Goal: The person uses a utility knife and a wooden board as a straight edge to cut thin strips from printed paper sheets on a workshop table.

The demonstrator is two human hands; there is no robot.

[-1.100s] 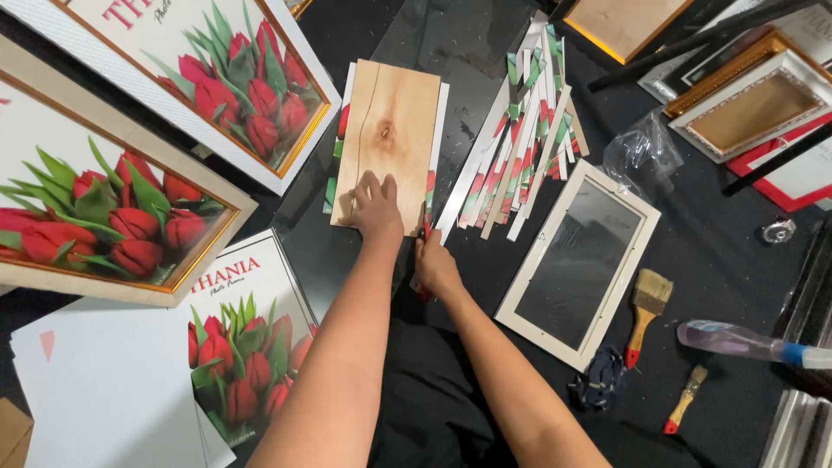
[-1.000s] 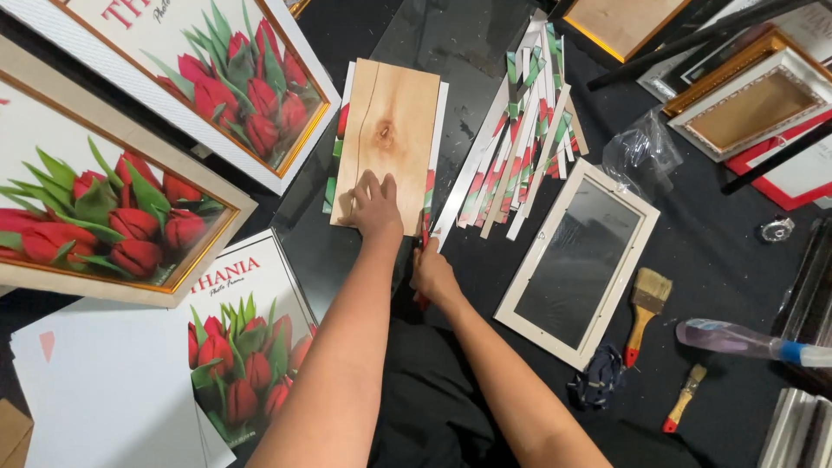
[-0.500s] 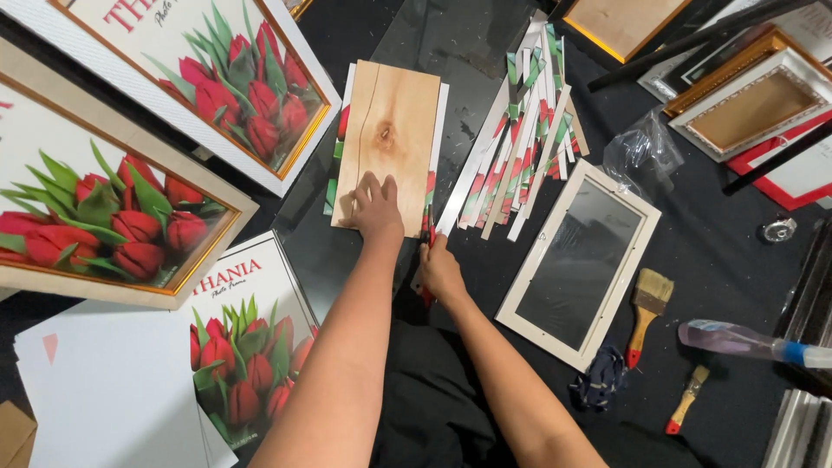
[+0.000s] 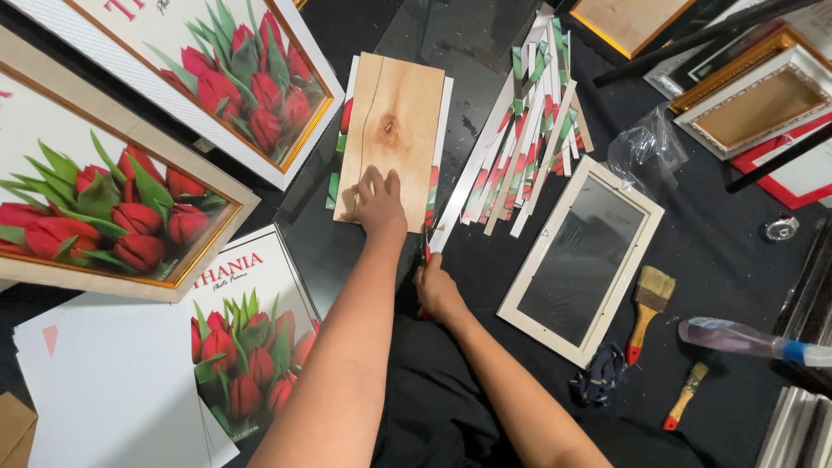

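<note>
My left hand (image 4: pixel 378 201) presses flat on the lower end of a pale wooden board (image 4: pixel 390 121), fingers spread. The board lies on top of a tulip print (image 4: pixel 343 143) whose edges stick out on both sides. My right hand (image 4: pixel 436 288) grips a red-handled cutter (image 4: pixel 425 251) just below the board's lower right corner, blade pointing up along the board's right edge. Both rest on a dark glass sheet (image 4: pixel 451 39).
A fan of cut print strips (image 4: pixel 520 130) lies right of the board. A white frame with glass (image 4: pixel 582 256), two brushes (image 4: pixel 646 308), a dark cloth (image 4: pixel 600 378) and a spray bottle (image 4: pixel 745 340) sit to the right. Framed tulip pictures (image 4: pixel 113 204) and loose prints (image 4: pixel 243 347) fill the left.
My right hand has drawn the cutter back and forth along the board's right edge and now sits slightly lower. My left hand stays put on the board.
</note>
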